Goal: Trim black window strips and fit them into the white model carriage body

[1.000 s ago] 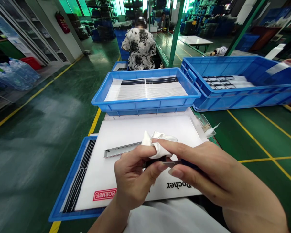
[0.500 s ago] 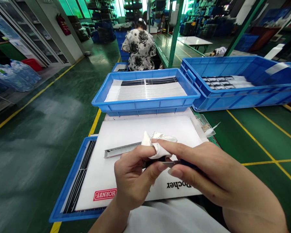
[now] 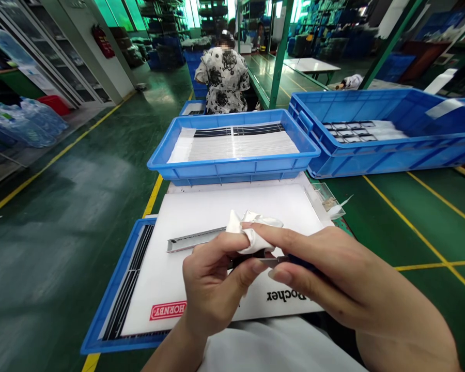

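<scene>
My left hand (image 3: 217, 279) is closed, pinching a small black piece (image 3: 240, 260) between thumb and fingers; most of it is hidden. A crumpled white cloth (image 3: 258, 242) is bunched over the left fingertips, and the index finger of my right hand (image 3: 333, 268) presses on it. Between thumb and fingers, the right hand also grips a slim tool with a flat metal blade (image 3: 270, 262) and a dark handle. Its blade meets the black piece near the left thumb. Behind the left hand, a long grey channel-shaped strip (image 3: 194, 240) lies on the white board (image 3: 201, 206).
Ahead stands a blue tray (image 3: 232, 168) of black and white strips. A larger blue bin (image 3: 391, 155) is at right, another blue tray (image 3: 96, 330) under the board's left side. A small clear box (image 3: 325, 199) sits by the right edge. A person (image 3: 225, 77) sits beyond.
The view has shifted very slightly. Both hands, the cloth and the tool keep the same positions.
</scene>
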`<control>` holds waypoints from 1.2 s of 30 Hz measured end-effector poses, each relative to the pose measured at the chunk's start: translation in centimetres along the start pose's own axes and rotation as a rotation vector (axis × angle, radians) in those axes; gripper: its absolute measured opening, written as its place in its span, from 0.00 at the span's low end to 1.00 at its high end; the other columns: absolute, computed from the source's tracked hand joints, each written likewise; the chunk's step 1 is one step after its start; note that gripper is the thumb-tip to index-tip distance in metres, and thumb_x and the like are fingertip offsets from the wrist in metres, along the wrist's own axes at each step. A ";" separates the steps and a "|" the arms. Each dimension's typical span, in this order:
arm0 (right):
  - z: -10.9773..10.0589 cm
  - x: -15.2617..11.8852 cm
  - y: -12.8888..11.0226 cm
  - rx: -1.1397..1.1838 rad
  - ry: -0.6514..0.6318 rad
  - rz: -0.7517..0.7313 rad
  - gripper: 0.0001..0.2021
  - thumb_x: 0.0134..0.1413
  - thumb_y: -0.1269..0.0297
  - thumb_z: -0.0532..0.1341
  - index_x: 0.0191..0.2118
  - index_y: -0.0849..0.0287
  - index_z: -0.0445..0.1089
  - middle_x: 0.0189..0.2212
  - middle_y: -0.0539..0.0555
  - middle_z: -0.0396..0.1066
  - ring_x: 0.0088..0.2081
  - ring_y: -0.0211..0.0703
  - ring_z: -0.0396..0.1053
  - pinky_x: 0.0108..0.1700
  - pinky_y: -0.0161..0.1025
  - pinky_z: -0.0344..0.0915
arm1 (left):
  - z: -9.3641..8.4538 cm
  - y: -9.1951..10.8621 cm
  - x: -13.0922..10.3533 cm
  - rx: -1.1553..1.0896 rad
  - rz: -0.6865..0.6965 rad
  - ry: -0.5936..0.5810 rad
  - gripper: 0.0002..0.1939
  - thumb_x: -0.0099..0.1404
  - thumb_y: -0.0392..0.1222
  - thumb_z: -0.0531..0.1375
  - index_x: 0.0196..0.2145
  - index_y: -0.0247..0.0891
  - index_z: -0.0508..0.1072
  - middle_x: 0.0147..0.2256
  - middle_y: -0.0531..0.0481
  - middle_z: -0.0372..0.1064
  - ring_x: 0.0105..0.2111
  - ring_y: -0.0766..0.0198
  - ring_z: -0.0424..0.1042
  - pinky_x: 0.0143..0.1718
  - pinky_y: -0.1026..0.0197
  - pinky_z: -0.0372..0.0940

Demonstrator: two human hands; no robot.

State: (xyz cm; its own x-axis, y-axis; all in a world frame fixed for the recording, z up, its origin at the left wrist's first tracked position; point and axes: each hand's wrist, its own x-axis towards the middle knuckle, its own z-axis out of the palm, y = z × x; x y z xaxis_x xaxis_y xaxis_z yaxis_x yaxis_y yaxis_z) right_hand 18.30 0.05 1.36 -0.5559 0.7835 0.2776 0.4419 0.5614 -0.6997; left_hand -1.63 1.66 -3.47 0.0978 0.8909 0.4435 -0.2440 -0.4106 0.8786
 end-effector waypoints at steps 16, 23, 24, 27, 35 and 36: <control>0.0 0.3 -0.1 -0.034 0.012 -0.013 0.21 0.79 0.62 0.52 0.70 0.59 0.61 0.35 0.45 0.79 0.24 0.34 0.65 0.30 0.35 0.60 | 0.2 0.2 0.0 0.012 -0.013 0.024 0.04 0.65 0.41 0.72 0.39 0.43 0.83 0.27 0.53 0.78 0.19 0.70 0.67 0.21 0.64 0.68; 0.1 0.3 -0.2 -0.065 0.020 0.006 0.20 0.79 0.61 0.51 0.69 0.57 0.62 0.39 0.47 0.81 0.30 0.37 0.74 0.33 0.37 0.62 | 0.1 -0.1 0.1 -0.026 -0.020 0.001 0.04 0.66 0.39 0.71 0.40 0.42 0.83 0.30 0.51 0.80 0.18 0.70 0.67 0.23 0.64 0.71; 0.1 0.4 -0.2 -0.071 0.020 0.008 0.19 0.79 0.61 0.51 0.69 0.56 0.62 0.40 0.47 0.82 0.30 0.38 0.75 0.33 0.37 0.63 | 0.1 -0.2 0.1 -0.031 -0.015 -0.002 0.04 0.66 0.38 0.71 0.40 0.42 0.83 0.28 0.53 0.79 0.18 0.71 0.66 0.21 0.65 0.69; 0.2 0.3 -0.2 -0.097 0.032 0.000 0.20 0.80 0.61 0.50 0.69 0.56 0.61 0.42 0.47 0.83 0.31 0.39 0.77 0.33 0.37 0.65 | -0.1 -0.3 0.2 -0.029 -0.012 -0.013 0.05 0.67 0.37 0.70 0.41 0.44 0.83 0.25 0.56 0.75 0.17 0.74 0.63 0.16 0.70 0.62; 0.4 0.2 -0.1 -0.104 0.037 -0.003 0.20 0.80 0.60 0.50 0.70 0.54 0.60 0.49 0.50 0.83 0.39 0.43 0.82 0.37 0.38 0.69 | -0.4 -0.6 -0.2 -0.069 -0.022 -0.031 0.11 0.68 0.34 0.69 0.45 0.49 0.83 0.25 0.58 0.73 0.16 0.76 0.63 0.14 0.74 0.60; 0.4 0.2 -0.1 -0.093 0.035 -0.006 0.20 0.80 0.60 0.51 0.70 0.54 0.60 0.49 0.50 0.83 0.39 0.42 0.82 0.38 0.38 0.69 | -0.4 -0.7 -0.2 -0.079 -0.019 -0.035 0.11 0.68 0.35 0.68 0.45 0.49 0.83 0.25 0.57 0.75 0.15 0.76 0.64 0.14 0.74 0.61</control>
State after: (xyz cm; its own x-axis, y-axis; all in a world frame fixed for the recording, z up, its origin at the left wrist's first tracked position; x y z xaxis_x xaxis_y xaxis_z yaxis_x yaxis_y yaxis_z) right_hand 17.85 0.09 1.19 -0.5347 0.7880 0.3054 0.5027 0.5870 -0.6345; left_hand -1.90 1.80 -4.25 0.1367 0.8906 0.4337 -0.3173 -0.3754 0.8709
